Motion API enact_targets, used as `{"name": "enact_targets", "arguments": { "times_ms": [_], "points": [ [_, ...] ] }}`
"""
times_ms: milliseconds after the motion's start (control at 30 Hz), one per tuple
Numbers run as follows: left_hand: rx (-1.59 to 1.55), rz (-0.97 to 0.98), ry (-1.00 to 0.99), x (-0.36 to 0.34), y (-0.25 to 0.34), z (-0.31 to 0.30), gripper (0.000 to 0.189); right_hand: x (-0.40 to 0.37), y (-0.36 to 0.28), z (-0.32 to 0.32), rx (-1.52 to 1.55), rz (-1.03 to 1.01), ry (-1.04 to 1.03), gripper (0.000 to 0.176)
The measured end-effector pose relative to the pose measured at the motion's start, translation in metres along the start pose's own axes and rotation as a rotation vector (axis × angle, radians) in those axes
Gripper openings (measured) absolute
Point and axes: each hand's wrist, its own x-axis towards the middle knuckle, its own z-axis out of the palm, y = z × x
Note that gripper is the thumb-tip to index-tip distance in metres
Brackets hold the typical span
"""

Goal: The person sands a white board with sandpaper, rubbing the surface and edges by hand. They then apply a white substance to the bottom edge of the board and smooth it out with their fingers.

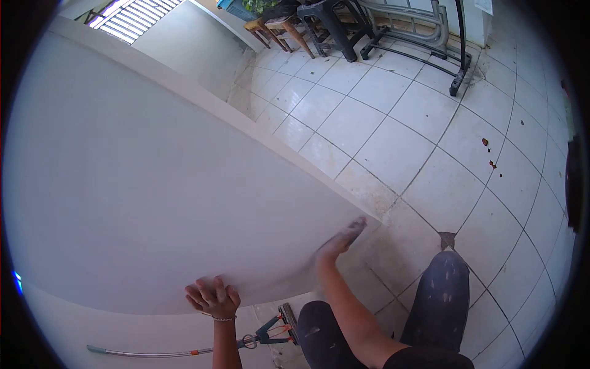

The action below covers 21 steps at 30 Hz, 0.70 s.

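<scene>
A broad white wall panel slants across the left half of the head view. My left hand leans on its lower part, fingers spread and nothing held; a thin bracelet circles the wrist. Farther right, my right hand presses against the panel near its corner edge. Its fingers lie together, greyish and a little blurred. A dark strip shows between that hand and the panel, but what it is I cannot make out.
A squeeze mop lies below my left hand. My knees are bent over the white tiled floor. A dark plastic stool, a wooden stool and a metal frame stand at the back. Small brown bits dot the tiles.
</scene>
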Motion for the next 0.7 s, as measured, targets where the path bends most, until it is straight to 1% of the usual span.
{"name": "enact_targets", "arguments": {
  "times_ms": [67,100,133,167,200,233,267,300,333,367,400,433,467,533,600,667,700],
  "points": [
    [0.005,0.0,-0.014,-0.004,0.001,-0.002,0.051,0.034,-0.011,0.018,-0.049,-0.408,-0.112,0.061],
    [0.006,0.001,-0.016,-0.006,0.001,-0.004,0.051,0.041,-0.014,0.021,-0.202,-0.463,-0.129,0.062],
    [0.007,0.001,-0.011,-0.005,0.001,-0.002,0.051,0.039,-0.016,0.015,-0.57,-0.418,-0.077,0.064],
    [0.009,0.002,-0.003,-0.004,0.001,-0.001,0.051,0.027,0.002,0.008,-1.252,-0.285,-0.009,0.065],
    [0.009,0.003,-0.006,-0.003,0.001,-0.001,0.051,0.008,0.034,-0.002,-1.558,-0.119,-0.034,0.066],
    [0.011,0.005,-0.008,-0.002,0.001,-0.001,0.051,-0.015,0.067,-0.008,-1.736,0.069,-0.101,0.067],
    [0.017,-0.001,-0.01,-0.001,0.002,-0.003,0.051,-0.033,0.088,-0.008,-1.808,0.256,-0.18,0.069],
    [0.015,-0.001,-0.016,-0.001,0.002,-0.006,0.051,-0.046,0.092,-0.005,-1.836,0.444,-0.264,0.07],
    [0.013,-0.002,-0.018,0.0,0.002,-0.008,0.051,-0.048,0.082,0.002,-1.886,0.618,-0.353,0.072],
    [0.008,-0.001,-0.014,0.002,0.002,-0.008,0.051,-0.041,0.054,0.006,-2.208,0.73,-0.532,0.072],
    [0.014,0.0,-0.008,0.004,0.001,-0.006,0.051,-0.03,0.024,0.014,-2.311,0.694,-0.615,0.071],
    [0.019,0.0,-0.004,0.004,0.001,-0.006,0.051,-0.018,-0.001,0.021,-2.351,0.586,-0.637,0.07],
    [0.021,-0.004,-0.007,0.002,0.003,-0.007,0.051,-0.006,-0.025,0.027,-2.346,0.432,-0.573,0.068],
    [0.002,-0.012,-0.006,0.002,0.004,-0.008,0.05,0.021,-0.068,0.035,-2.362,0.089,-0.336,0.066],
    [0.0,-0.026,-0.004,0.0,0.004,-0.005,0.049,0.05,-0.094,0.034,-2.488,-0.223,-0.013,0.064],
    [0.0,-0.036,-0.006,0.0,0.005,-0.005,0.048,0.073,-0.093,0.033,-2.677,-0.445,0.332,0.062],
    [-0.003,-0.03,-0.002,0.0,0.004,-0.006,0.048,0.077,-0.077,0.033,-2.726,-0.499,0.394,0.061]
  ]
}}
